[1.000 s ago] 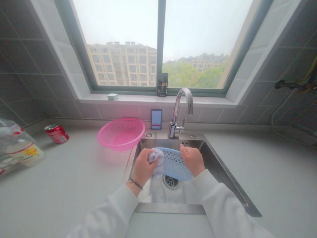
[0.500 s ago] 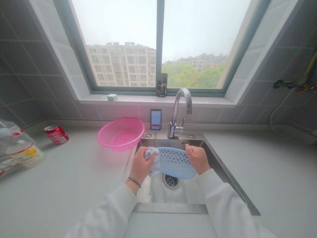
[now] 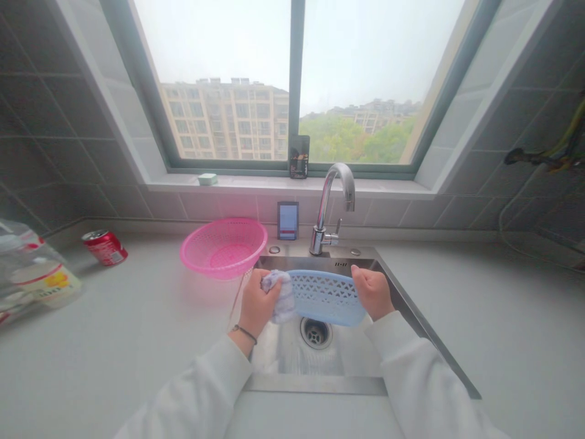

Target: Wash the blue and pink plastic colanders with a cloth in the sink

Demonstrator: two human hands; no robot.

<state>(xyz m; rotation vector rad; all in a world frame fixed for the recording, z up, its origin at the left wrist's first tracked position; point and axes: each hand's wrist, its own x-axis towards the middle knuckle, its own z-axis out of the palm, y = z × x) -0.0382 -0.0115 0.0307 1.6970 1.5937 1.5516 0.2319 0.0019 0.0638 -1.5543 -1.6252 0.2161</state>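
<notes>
A light blue plastic basket (image 3: 326,299) with cut-out holes is held tilted over the steel sink (image 3: 315,384), above its drain (image 3: 316,333). My right hand (image 3: 373,291) grips the basket's right end, fingers closed round the rim. At the other end my left hand (image 3: 259,302) is closed on a pale, wrinkled cloth (image 3: 283,297), which lies against the basket's left end. The cloth hides that end, so whether the left fingers also hold the rim is not visible.
Left of the sink stands a pink colander (image 3: 223,250) on the counter. A chrome faucet (image 3: 338,195) rises behind the sink, with a small screen device (image 3: 288,221) beside it. Farther left are a tipped red can (image 3: 105,247) and a plastic bag (image 3: 39,274).
My right hand has shifted slightly right along with the basket, whose lower edge sits a little higher. My left hand has moved slightly left, still holding the cloth.
</notes>
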